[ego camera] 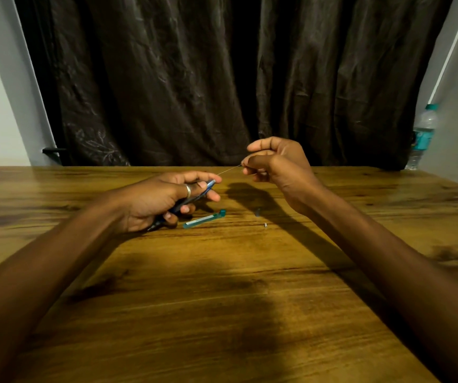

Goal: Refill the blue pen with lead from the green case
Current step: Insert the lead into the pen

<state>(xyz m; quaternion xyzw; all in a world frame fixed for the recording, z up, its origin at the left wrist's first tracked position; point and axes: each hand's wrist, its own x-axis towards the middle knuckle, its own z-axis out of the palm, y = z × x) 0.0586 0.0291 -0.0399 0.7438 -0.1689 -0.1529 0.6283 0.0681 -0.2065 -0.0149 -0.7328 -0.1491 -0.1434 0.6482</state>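
My left hand (164, 199), with a ring on one finger, grips the blue pen (194, 196) tilted, its open back end pointing up and right. My right hand (274, 167) pinches a thin lead (229, 170) between thumb and fingertips. The lead slants down to the left, and its far tip sits at the pen's back end. The green case (204, 219) lies on the wooden table (222, 286) just right of my left hand, its lid end open. Two small dark and pale parts (261, 217) lie on the table to the right of the case.
A dark curtain (222, 78) hangs behind the table's far edge. A plastic water bottle (422, 134) stands at the back right by the wall. My hands cast shadows across the table's middle.
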